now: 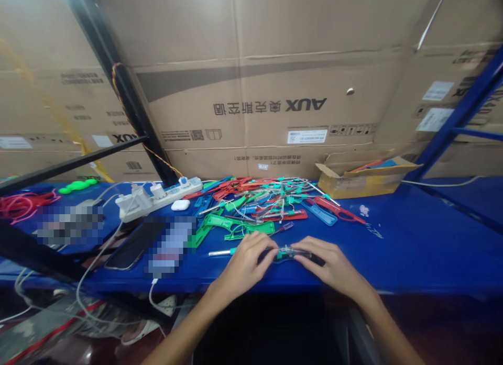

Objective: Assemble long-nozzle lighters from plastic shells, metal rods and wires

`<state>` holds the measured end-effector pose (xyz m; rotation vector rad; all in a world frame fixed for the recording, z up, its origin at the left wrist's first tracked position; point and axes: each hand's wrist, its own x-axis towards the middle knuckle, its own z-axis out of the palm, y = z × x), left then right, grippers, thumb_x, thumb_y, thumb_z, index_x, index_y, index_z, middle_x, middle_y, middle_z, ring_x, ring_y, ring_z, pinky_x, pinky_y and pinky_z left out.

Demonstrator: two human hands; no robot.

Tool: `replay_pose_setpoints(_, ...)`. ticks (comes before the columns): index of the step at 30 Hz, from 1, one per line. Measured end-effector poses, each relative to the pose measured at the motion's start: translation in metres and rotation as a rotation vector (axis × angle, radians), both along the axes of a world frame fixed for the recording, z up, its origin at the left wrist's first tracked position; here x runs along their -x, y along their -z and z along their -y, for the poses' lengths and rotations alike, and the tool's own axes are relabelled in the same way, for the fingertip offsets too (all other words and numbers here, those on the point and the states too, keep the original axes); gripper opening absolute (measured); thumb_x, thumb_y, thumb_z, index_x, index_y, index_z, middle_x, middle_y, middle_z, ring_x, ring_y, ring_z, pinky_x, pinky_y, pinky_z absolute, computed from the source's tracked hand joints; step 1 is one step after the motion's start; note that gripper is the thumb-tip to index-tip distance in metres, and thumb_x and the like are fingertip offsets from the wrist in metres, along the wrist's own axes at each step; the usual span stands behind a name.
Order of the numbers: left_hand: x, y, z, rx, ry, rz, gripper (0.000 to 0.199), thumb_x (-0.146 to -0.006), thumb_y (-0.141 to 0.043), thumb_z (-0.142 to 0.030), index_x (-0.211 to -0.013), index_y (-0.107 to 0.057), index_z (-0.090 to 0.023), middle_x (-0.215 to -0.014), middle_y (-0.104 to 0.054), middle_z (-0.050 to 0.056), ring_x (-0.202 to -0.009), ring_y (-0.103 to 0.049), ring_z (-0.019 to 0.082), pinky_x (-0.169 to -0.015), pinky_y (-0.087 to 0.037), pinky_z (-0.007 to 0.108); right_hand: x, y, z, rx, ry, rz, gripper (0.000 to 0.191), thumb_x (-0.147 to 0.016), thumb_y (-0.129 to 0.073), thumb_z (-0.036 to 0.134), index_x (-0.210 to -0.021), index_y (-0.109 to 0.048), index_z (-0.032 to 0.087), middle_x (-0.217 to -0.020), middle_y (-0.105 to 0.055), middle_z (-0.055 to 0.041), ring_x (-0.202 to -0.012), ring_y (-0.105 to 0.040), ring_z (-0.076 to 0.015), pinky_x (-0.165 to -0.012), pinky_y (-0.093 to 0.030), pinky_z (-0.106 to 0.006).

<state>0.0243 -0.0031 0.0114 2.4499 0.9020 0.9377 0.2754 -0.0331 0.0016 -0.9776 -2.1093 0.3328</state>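
Observation:
Both of my hands are closed on one long-neck lighter [284, 251] held low over the front of the blue table. Its metal tube [220, 253] with a teal end sticks out to the left, past my left hand [254, 256]. Thumb and fingers of that hand pinch the teal and clear middle section. My right hand [324, 260] grips the darker right end, whose details are hidden by the fingers. Just beyond lies a pile of red, blue and green lighter shells [247, 228] mixed with metal tubes [271, 214]. A small screwdriver [285, 227] rests at the pile's near edge.
An open cardboard box [361, 184] with coloured parts stands back right. To the left are a power strip [165, 197] with plugs, a white earphone case [181, 205], a dark phone [135, 244] and a lit phone [171, 247]. Large cartons [255, 82] wall off the back.

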Motion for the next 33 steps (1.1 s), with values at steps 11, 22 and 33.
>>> replay_pose_setpoints(11, -0.0001, 0.0024, -0.0021, -0.008, -0.001, 0.004, 0.012, -0.106, -0.054, -0.024, -0.101, -0.064, -0.022, -0.1, -0.069, 0.001, -0.094, -0.059, 0.019, -0.09, -0.041, 0.034, -0.0009, 0.0036, -0.0014, -0.012, -0.003, 0.003, 0.021, -0.102, -0.061, 0.028, -0.12, -0.071, 0.023, -0.107, -0.075, -0.006, -0.096, -0.072, -0.0196, -0.085, -0.057, -0.029)
replay_pose_setpoints(22, -0.0003, 0.0031, -0.0021, -0.021, 0.011, -0.003, 0.012, -0.106, -0.053, -0.024, -0.101, -0.063, -0.021, -0.099, -0.068, 0.002, -0.092, -0.059, 0.019, -0.088, -0.04, 0.034, 0.0007, -0.0002, -0.0021, -0.012, -0.031, -0.003, 0.023, -0.102, -0.06, 0.029, -0.12, -0.073, 0.023, -0.103, -0.075, -0.0057, -0.091, -0.072, -0.018, -0.081, -0.058, -0.027)
replay_pose_setpoints(33, -0.0015, 0.0008, -0.0013, -0.04, 0.015, -0.019, 0.011, -0.106, -0.052, -0.021, -0.102, -0.062, -0.021, -0.099, -0.068, 0.001, -0.093, -0.059, 0.018, -0.088, -0.039, 0.034, 0.0002, 0.0002, -0.0029, -0.027, -0.047, 0.002, 0.024, -0.103, -0.06, 0.028, -0.122, -0.072, 0.022, -0.106, -0.075, -0.0055, -0.095, -0.072, -0.0178, -0.085, -0.057, -0.027)
